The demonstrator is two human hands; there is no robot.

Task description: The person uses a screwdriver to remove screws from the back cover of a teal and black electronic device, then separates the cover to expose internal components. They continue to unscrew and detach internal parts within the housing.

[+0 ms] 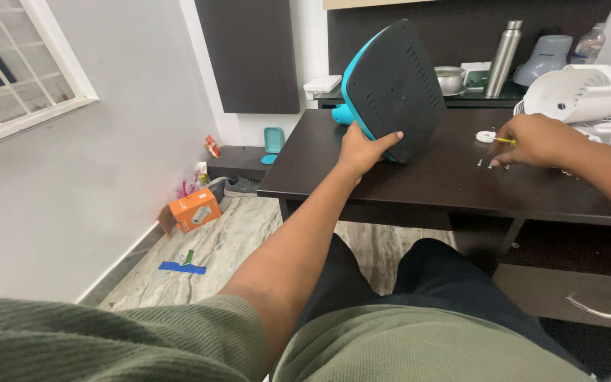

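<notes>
Our left hand [360,150] fingers grip the tilted teal-and-black fan base [392,81] on the table [390,187]; right hand [535,141] fingers pinch a yellow screwdriver [505,141] over the screws [491,165].

The room is evenly and fairly brightly lit, with daylight showing through the window [8,67] at upper left and spreading softly across the pale wall [86,184], so that shadows stay faint and diffuse, the deepest lying under the dark surface [433,180]. That glossy top gives back a dull sheen near its far edge, and the steel bottle [503,60] carries a narrow highlight, but nothing is blown out. The wide lens bends straight lines toward the edges and tilts the whole view, the near green fabric at the bottom is soft, and the middle stays reasonably sharp.
</notes>
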